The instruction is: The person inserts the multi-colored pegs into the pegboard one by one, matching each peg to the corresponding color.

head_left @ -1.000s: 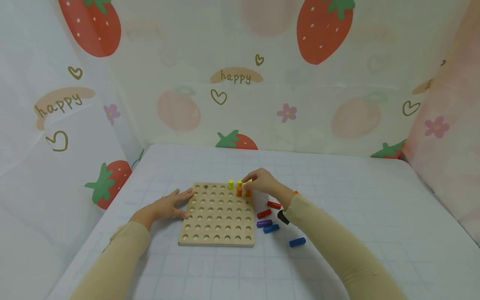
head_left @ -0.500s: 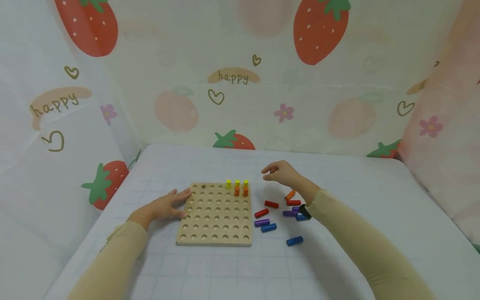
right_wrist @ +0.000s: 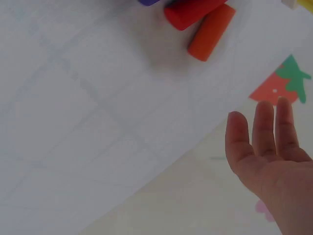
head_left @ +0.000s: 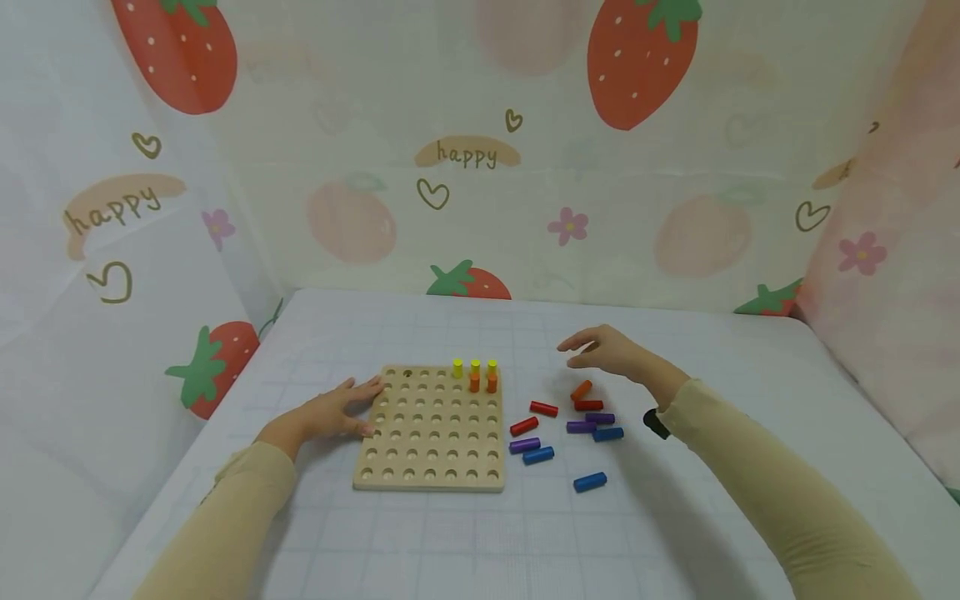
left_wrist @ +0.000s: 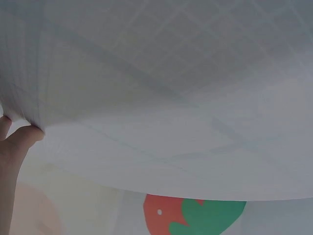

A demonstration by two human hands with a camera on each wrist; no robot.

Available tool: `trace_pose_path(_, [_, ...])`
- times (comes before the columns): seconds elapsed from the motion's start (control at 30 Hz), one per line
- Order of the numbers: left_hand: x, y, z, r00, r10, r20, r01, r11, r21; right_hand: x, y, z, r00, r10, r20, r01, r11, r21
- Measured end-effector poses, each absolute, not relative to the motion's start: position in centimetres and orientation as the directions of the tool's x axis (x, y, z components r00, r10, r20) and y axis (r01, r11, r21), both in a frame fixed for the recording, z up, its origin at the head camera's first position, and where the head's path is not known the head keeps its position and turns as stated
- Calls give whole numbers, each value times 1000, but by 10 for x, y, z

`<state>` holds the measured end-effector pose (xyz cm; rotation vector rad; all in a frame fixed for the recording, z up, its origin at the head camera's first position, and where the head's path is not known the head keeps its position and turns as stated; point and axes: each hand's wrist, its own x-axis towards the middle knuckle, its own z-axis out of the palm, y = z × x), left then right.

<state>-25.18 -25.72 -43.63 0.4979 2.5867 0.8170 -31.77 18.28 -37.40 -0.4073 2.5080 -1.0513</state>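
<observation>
A wooden pegboard (head_left: 442, 437) with rows of round holes lies on the table. Three yellow pegs (head_left: 475, 367) stand at its far right corner, and two orange pegs (head_left: 492, 383) stand in the row in front of them. My left hand (head_left: 322, 417) rests against the board's left edge with spread fingers. Right of the board, my right hand (head_left: 611, 352) hovers above a loose orange peg (head_left: 581, 390), holding nothing. In the right wrist view, the fingers of the right hand (right_wrist: 269, 156) are apart from the orange peg (right_wrist: 211, 32).
Loose pegs lie right of the board: red (head_left: 588, 406), purple (head_left: 581, 427) and several others, with one blue peg (head_left: 590, 482) nearer the front. A white cloth (head_left: 420, 542) covers the table. A strawberry-print curtain (head_left: 637, 167) stands behind.
My right hand has left the standing pegs at the board's far right corner and moved right, over the loose pegs. The left hand stays at the board's edge.
</observation>
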Motion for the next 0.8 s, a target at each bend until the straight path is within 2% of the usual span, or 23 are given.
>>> trace_pose_path(0.33, [-251, -256, -435, -867, 428, -256, 202, 771, 604, -320, 213, -389, -857, -397, -328, -55, 704, -708])
trace_pose_path(0.8, [-252, -257, -436, -867, 426, -258, 199, 771, 606, -328, 229, -419, -841, -379, -386, 45, 663, -748])
